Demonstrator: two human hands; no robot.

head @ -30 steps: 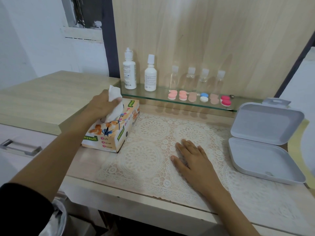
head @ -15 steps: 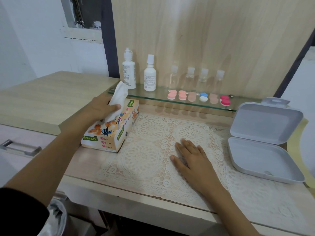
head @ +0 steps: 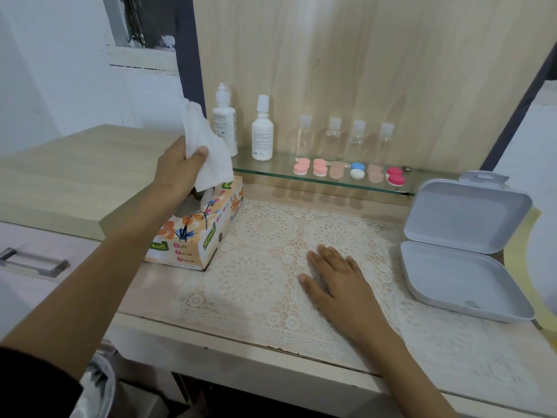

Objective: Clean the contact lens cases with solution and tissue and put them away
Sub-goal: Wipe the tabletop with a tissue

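My left hand pinches a white tissue and holds it above the flowered tissue box; the tissue's lower end still reaches the box's slot. My right hand lies flat, fingers straight, on the lace mat. Several contact lens cases stand in a row on the glass shelf: pink ones, a blue and white one, a red one. Two white solution bottles stand at the shelf's left end.
An open grey plastic box sits at the right of the table. Several small clear bottles line the wooden back panel. A raised wooden counter is at the left, a drawer handle below it, a lined bin at bottom left.
My left hand has risen from the box top, pulling the tissue up and out. My right hand has stayed flat on the mat.
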